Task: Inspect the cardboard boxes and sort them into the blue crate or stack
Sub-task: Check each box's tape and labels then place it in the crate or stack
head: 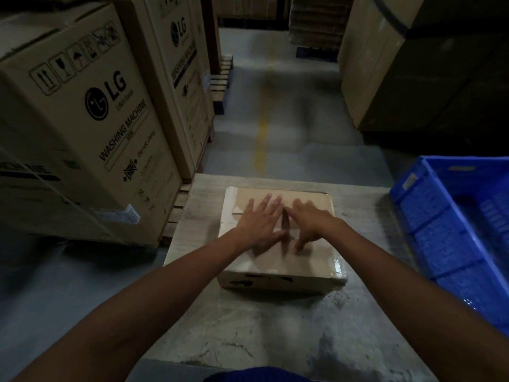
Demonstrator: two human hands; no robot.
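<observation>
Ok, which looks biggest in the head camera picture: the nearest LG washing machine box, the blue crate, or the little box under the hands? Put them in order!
1. nearest LG washing machine box
2. blue crate, though the picture's edge cuts it off, so its whole size is unsure
3. little box

A worn grey table carries 1 taped cardboard box.

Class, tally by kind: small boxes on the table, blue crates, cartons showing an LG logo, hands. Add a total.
Small box on the table: 1
Blue crate: 1
LG-logo cartons: 2, near carton, far carton
Hands: 2, left hand, right hand
Total: 6
</observation>
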